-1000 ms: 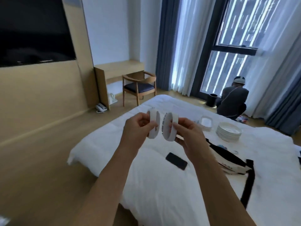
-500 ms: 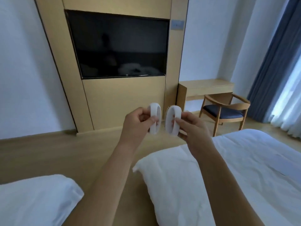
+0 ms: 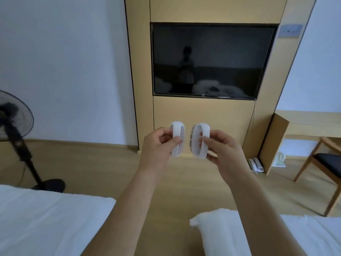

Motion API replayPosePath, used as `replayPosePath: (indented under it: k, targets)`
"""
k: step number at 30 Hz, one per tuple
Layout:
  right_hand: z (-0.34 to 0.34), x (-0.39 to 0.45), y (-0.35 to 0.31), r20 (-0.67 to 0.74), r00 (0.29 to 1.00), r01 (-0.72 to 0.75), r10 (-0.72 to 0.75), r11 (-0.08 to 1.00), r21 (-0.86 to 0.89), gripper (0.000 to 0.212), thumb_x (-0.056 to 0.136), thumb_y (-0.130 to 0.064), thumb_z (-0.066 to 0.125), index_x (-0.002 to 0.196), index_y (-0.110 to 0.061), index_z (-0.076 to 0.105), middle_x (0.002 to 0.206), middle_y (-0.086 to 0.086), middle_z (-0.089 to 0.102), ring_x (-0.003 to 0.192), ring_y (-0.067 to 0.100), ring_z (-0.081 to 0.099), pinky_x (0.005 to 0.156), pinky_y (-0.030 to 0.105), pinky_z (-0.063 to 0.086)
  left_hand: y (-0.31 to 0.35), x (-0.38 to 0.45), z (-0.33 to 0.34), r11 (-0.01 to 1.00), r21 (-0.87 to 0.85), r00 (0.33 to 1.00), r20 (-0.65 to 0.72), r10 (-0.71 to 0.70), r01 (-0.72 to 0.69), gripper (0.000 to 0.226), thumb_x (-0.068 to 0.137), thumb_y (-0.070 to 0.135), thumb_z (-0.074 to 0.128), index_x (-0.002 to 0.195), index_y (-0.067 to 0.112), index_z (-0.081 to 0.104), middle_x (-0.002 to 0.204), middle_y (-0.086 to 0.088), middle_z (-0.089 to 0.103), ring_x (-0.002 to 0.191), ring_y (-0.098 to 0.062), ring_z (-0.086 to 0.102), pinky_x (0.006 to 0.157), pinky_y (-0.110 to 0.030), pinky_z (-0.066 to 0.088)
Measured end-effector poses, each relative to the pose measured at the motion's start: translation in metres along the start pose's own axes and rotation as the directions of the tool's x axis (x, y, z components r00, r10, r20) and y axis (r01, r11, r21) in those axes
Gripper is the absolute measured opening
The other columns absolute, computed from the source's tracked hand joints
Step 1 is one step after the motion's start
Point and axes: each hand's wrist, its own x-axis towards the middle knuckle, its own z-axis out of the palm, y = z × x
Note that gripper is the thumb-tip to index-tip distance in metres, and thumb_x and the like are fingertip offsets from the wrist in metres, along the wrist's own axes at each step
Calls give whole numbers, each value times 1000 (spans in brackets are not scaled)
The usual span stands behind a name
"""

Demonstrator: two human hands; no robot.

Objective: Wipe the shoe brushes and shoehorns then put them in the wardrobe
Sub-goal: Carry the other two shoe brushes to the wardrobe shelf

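You hold 2 white oval shoe brushes, 1 per hand, raised in front of you. Your left hand [image 3: 156, 145] grips the left brush [image 3: 177, 138]: the thumb lies across its near rim and the curled fingers sit behind it. Your right hand [image 3: 224, 149] grips the right brush [image 3: 201, 143]: the fingertips [image 3: 201, 140] pinch its rim from the right side, and the lower fingers support it from beneath. The 2 brushes stand on edge, just beside each other and apart, in the gap between your 2 sets of fingers. Dark bristles appear along the left edge of the right brush, facing the left brush; the blur makes this uncertain.

Beyond your fingers stands a wood wall panel [image 3: 203, 115] with a dark TV [image 3: 208, 60]. Far left of the left hand is a floor fan [image 3: 13, 124]. Far right of the right hand are a desk [image 3: 295, 122] and a chair [image 3: 324, 163]. Below your forearms lie the white corners of 2 beds [image 3: 46, 218].

Task status, as a judgement:
1. Both brushes are in hand and look ready to carry.
2. No cloth is in view, so whether the wiping is done cannot be confirmed.
3. No shoehorns are in view; these likely remain to be handled.
4. No wardrobe is in view. Placing the brushes in it is not yet done.
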Motion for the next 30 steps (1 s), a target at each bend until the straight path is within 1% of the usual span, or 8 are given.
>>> replayPosePath:
  k: [5, 9, 13, 18, 21, 24, 28, 30]
  targets:
    - [36, 87, 28, 22, 1000, 2, -2, 1000, -10, 15, 92, -12, 65, 105, -10, 71, 98, 17, 65, 93, 26, 63, 76, 32, 55, -30, 84, -22, 1000, -30, 997, -72, 7, -9, 5, 83, 11, 73, 87, 12, 70, 87, -12, 72, 73, -11, 63, 72, -35, 50]
    - [66, 164, 42, 22, 1000, 10, -9, 999, -33, 15, 93, -12, 65, 106, -12, 72, 112, 24, 65, 102, 36, 65, 81, 35, 56, -48, 166, -39, 999, -52, 997, -81, 3, -8, 7, 82, 13, 74, 87, 16, 71, 84, -3, 74, 74, -8, 65, 79, -43, 56]
    - [97, 242, 50, 8, 1000, 16, -16, 1000, -19, 17, 93, -10, 63, 109, -8, 70, 115, 28, 63, 108, 43, 62, 85, 40, 56, -54, 250, -60, 999, -39, 996, -87, 19, -22, 6, 82, 14, 74, 86, 18, 71, 83, -1, 74, 78, -12, 67, 84, -48, 56]
    - [127, 325, 69, 18, 999, 27, -27, 1000, 0, 18, 93, -9, 63, 109, -7, 71, 110, 26, 66, 95, 27, 64, 84, 38, 56, -74, 338, -80, 1000, -15, 993, -111, 25, -27, 6, 83, 17, 73, 87, 21, 71, 84, 4, 74, 86, -17, 69, 84, -46, 56]
    - [143, 370, 90, 23, 1000, 17, -17, 1000, 22, 18, 92, -8, 64, 108, -10, 72, 105, 23, 68, 92, 25, 65, 84, 40, 56, -95, 381, -90, 1000, -11, 991, -130, 19, -21, 7, 83, 15, 73, 86, 21, 72, 84, 2, 75, 86, -19, 69, 81, -43, 57]
    - [159, 417, 115, 58, 998, -3, -1, 998, 61, 19, 92, -8, 66, 110, -11, 71, 96, 13, 70, 89, 19, 66, 81, 37, 56, -117, 423, -101, 1000, 15, 987, -162, 10, -8, 8, 83, 17, 73, 87, 23, 72, 85, 5, 75, 83, -13, 69, 78, -39, 57]
    - [180, 490, 148, 129, 991, -47, 31, 991, 128, 21, 92, -7, 66, 112, -8, 69, 96, 10, 69, 89, 19, 66, 81, 37, 56, -145, 483, -113, 1000, 26, 976, -219, -3, 9, 11, 82, 16, 75, 90, 22, 74, 87, 5, 76, 82, -11, 70, 74, -32, 55]
    - [191, 532, 163, 180, 983, -69, 40, 985, 160, 21, 92, -7, 66, 113, -7, 69, 95, 8, 70, 89, 17, 67, 79, 35, 56, -157, 517, -119, 999, 39, 965, -261, -9, 19, 12, 81, 15, 76, 90, 23, 74, 87, 4, 76, 84, -12, 71, 77, -35, 56]
